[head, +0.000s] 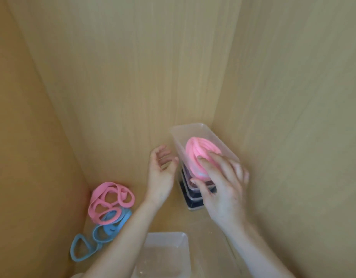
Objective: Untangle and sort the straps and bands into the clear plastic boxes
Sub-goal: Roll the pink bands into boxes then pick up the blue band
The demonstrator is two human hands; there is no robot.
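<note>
A clear plastic box sits on top of a stack of boxes in the back right corner, with a coil of pink bands inside it. My right hand lies over the box's near end, fingers spread on the pink coil and the thumb against the box's near wall. To the left of the box my left hand hovers palm up, fingers loosely curled, holding nothing. A tangle of pink bands lies at the left wall on top of several blue bands.
Wooden walls close in on the left, back and right. An empty clear box stands near the front, between my forearms. The lower boxes of the stack hold something dark.
</note>
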